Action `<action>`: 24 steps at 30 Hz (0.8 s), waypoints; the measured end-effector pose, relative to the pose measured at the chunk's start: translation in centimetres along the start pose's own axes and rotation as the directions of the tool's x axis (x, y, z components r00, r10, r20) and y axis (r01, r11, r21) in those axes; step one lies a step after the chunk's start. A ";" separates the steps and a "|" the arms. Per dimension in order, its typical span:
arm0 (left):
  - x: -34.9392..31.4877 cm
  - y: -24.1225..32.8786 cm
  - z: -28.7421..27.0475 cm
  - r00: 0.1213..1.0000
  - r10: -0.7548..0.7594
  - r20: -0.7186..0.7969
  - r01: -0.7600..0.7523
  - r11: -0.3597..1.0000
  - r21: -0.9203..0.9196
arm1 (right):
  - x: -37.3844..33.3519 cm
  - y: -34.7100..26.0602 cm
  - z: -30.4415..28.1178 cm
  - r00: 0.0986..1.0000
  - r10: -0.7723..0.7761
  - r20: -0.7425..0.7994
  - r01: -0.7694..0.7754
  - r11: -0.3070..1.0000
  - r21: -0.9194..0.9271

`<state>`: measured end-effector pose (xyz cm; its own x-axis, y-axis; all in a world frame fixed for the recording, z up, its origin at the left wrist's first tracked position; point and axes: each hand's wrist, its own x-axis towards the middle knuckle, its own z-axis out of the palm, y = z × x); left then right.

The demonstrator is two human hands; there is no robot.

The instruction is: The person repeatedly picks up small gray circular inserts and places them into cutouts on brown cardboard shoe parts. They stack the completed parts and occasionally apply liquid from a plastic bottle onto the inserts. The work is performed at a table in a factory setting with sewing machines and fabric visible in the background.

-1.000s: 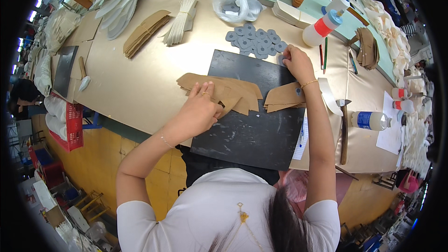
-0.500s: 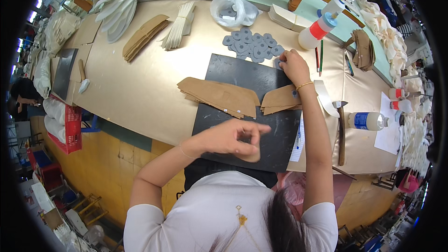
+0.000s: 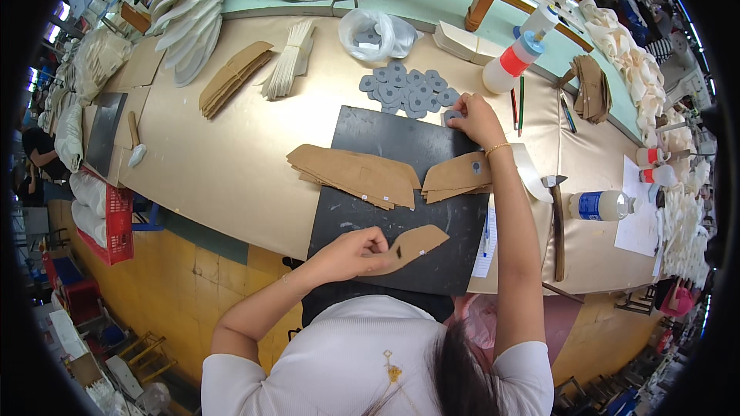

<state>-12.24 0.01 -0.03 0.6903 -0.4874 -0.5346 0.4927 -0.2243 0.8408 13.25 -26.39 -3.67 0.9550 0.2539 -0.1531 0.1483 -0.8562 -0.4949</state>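
Low over the front of the black mat (image 3: pixel 362 131), my left hand (image 3: pixel 353 254) pinches the left end of a tan, curved-edge piece (image 3: pixel 422 245) with a small dark mark on it. My right hand (image 3: pixel 479 122) is at the mat's far right corner, its fingertips closed on a small grey piece (image 3: pixel 451 116). Just beyond lies a loose heap of similar grey pieces (image 3: pixel 405 91), each with a dark round spot. Across the mat rest two fanned stacks of tan pieces: a long left stack (image 3: pixel 351 172) and a shorter right stack (image 3: pixel 455 177), with a grey piece on top.
A bottle with a red band (image 3: pixel 505 65) stands at the far right. A hammer (image 3: pixel 556 223) and a clear bottle with a blue label (image 3: pixel 601 205) lie to the right. Bundled brown pieces (image 3: pixel 235 81) and white strips (image 3: pixel 289 58) lie far left, near a plastic bag (image 3: pixel 374 35).
A tan piece now shows in my left hand, which has moved slightly left and nearer me. My right hand stays by the grey pieces. The whole view has shifted a little.
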 end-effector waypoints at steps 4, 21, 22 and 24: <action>-0.8 -1.7 -0.1 0.996 -0.051 -0.068 0.045 0.995 -0.084 | -0.6 -0.6 -0.2 0.997 -0.048 -0.056 0.045 0.998 -0.044; -1.9 3.4 4.5 0.891 0.153 0.429 -0.318 0.883 0.346 | -20.1 -8.8 4.4 0.947 -0.169 0.273 0.047 0.913 0.404; -1.9 3.4 4.6 0.889 0.146 0.433 -0.316 0.882 0.350 | -20.4 -8.8 4.7 0.955 -0.178 0.237 0.075 0.918 0.388; -1.8 3.5 4.6 0.887 0.134 0.442 -0.311 0.881 0.358 | -20.9 -8.6 5.0 0.966 -0.198 0.164 0.130 0.927 0.352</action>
<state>-14.24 -3.77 4.25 0.4445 -0.8352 -0.3240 0.0299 -0.3476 0.9372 -9.25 -22.05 -0.44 0.8516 0.4883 -0.1906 0.1708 -0.6022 -0.7799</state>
